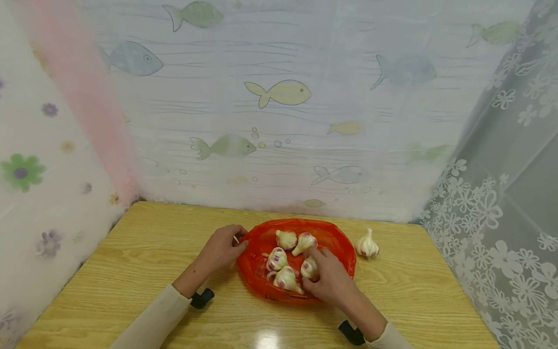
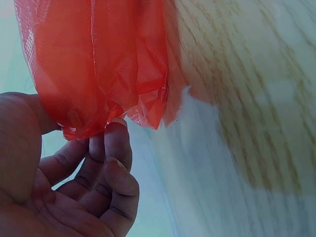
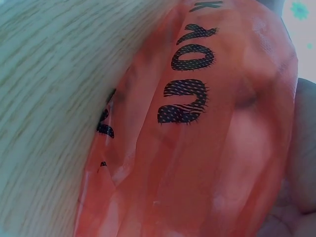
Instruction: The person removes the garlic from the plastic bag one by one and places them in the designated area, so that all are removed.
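A red plastic bag (image 1: 285, 224) lies spread open on the table with several garlic bulbs (image 1: 286, 279) inside. At its left edge my left hand (image 1: 222, 249) pinches the plastic; in the left wrist view the thumb and fingers (image 2: 118, 143) meet at the bag's gathered rim. My right hand (image 1: 330, 277) reaches into the bag over its near right side, thumb and fingers around one garlic bulb (image 1: 309, 268). Black printed letters (image 3: 192, 57) show on the bag's side in the right wrist view, where the plastic hides most of that hand.
Another garlic bulb (image 1: 368, 245) stands outside the bag, to its right, on the wood-grain table (image 1: 174, 228). A fish-print curtain (image 1: 279, 116) hangs along the table's back edge, and a lace-flower curtain (image 1: 501, 242) borders the right side.
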Demonstrator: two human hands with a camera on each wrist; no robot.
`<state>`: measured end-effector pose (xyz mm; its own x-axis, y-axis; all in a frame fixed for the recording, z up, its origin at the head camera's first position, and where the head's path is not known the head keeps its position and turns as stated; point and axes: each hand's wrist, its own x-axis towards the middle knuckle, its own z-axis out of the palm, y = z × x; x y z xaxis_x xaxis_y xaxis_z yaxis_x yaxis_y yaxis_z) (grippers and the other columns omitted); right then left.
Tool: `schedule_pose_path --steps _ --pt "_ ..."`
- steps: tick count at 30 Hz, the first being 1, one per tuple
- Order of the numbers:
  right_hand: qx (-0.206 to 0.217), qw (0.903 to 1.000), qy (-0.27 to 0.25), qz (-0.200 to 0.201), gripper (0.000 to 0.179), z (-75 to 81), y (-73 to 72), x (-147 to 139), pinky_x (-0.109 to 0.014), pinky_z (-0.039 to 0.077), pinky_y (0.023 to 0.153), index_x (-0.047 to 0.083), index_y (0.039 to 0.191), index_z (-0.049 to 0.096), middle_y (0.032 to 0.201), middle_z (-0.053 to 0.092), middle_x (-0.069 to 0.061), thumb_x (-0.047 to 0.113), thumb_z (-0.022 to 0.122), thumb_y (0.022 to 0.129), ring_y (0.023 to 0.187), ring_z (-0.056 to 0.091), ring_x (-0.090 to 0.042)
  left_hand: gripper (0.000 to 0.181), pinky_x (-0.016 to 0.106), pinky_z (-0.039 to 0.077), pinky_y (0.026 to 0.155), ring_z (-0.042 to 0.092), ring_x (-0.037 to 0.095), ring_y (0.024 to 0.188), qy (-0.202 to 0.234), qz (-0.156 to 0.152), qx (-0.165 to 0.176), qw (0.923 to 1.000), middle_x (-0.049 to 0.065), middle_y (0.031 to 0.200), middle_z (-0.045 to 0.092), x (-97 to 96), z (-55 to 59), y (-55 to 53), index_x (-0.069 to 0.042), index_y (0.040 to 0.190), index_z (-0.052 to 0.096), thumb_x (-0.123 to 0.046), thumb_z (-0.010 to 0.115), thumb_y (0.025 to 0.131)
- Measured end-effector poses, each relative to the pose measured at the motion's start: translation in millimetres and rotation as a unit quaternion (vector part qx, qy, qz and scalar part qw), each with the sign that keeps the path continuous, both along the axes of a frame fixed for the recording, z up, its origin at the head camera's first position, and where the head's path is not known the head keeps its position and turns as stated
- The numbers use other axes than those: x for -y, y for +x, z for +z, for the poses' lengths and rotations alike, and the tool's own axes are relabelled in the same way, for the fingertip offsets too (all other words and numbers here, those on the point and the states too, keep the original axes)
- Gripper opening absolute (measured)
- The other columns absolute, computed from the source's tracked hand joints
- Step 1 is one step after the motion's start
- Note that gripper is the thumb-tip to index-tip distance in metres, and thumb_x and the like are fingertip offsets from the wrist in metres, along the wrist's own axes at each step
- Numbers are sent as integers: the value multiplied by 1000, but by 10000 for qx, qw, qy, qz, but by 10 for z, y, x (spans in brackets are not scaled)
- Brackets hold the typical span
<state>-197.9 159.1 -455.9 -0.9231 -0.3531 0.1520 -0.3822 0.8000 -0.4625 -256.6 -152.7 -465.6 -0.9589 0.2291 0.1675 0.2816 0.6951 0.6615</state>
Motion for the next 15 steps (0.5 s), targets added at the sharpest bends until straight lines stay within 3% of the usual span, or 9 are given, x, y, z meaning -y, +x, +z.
schedule_pose_path --steps 9,15 --pt "-184 9991 -250 -274 52 100 16 -22 -43 58 88 14 123 59 113 64 -5 15 88 79 96 62 -21 13 27 57 70 61 13 80 17 -13 9 10000 0 99 71 5 5 3 -9 109 74 -12 76 96" --pt "-191 9987 -334 -323 58 169 21 -48 -43 58 95 5 129 57 117 65 -5 15 89 81 105 62 -21 12 28 56 70 61 13 80 21 -27 -21 10000 0 98 71 7 8 6 -9 108 74 -12 75 97"
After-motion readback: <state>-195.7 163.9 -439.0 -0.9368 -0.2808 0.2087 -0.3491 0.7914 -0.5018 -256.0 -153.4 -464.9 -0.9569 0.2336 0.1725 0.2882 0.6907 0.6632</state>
